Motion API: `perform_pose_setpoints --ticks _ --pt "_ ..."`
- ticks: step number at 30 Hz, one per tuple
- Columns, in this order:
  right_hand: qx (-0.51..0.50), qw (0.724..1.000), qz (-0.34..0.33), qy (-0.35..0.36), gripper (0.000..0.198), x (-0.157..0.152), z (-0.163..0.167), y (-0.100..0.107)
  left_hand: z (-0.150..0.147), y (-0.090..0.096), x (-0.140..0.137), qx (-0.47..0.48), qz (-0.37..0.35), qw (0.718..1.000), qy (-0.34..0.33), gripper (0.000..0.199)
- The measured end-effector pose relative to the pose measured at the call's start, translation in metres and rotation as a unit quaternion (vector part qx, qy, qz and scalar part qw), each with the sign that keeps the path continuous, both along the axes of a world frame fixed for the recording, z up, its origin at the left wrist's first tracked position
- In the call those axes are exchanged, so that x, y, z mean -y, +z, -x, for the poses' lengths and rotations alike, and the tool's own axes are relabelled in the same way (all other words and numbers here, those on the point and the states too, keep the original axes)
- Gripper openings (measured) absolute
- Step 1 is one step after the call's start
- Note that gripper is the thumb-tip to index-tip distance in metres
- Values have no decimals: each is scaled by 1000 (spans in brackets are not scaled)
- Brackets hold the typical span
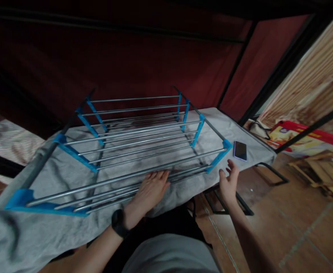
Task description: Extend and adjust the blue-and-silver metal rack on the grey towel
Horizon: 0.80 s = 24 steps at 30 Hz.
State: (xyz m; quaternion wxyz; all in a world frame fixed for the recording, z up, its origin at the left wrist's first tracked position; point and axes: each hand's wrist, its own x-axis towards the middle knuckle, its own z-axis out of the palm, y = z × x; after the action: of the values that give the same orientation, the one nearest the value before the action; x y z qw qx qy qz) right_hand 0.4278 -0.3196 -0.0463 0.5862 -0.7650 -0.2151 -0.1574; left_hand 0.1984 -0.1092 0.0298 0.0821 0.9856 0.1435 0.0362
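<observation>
On the grey sheet (55,231) spread over a raised surface, we have a metal rack (132,151) with blue plastic side pieces lying tipped on its side, its thin rods running left to right in front of us. Our left hand (150,189) rests flat on the nearest rods, fingers loosely together and pointing away, holding nothing. Our right hand (228,184) hovers just off the rack's near right blue corner, fingers slightly spread and curled, empty as well. A phone (240,150) lies just beyond that corner, close to the sheet's edge (nearer than we would like). We judge the main risk to be there: if the rack slides right, its corner could nudge the phone off onto the tiled floor (283,227). The loose sheet may also drag under pressure, and the rods could pop out of the blue joints if we lean hard.
</observation>
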Motion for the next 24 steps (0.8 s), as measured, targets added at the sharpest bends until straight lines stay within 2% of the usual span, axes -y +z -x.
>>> perform_pose_setpoints --ticks 4,7,10,13,17,20,24 --pt "-65 993 7 96 59 -6 -18 -7 -32 -15 -3 -18 45 998 -44 40" --pt "-68 989 27 130 57 -13 -24 -11 -44 -27 -9 16 78 995 -63 36" --pt "-62 988 37 139 53 -17 -28 -12 -49 -33 -15 56 99 992 -55 33" --pt "-50 989 43 131 47 -19 -33 -7 -50 -29 -16 56 106 992 -43 34" --pt "-46 990 46 123 36 -23 -37 3 -51 -12 -11 27 96 995 -14 37" --pt "-44 990 46 125 28 -25 -39 8 -51 -2 -8 12 89 996 -18 38" --pt "-40 991 63 107 18 -25 -40 9 -50 4 -5 7 96 995 -2 39"
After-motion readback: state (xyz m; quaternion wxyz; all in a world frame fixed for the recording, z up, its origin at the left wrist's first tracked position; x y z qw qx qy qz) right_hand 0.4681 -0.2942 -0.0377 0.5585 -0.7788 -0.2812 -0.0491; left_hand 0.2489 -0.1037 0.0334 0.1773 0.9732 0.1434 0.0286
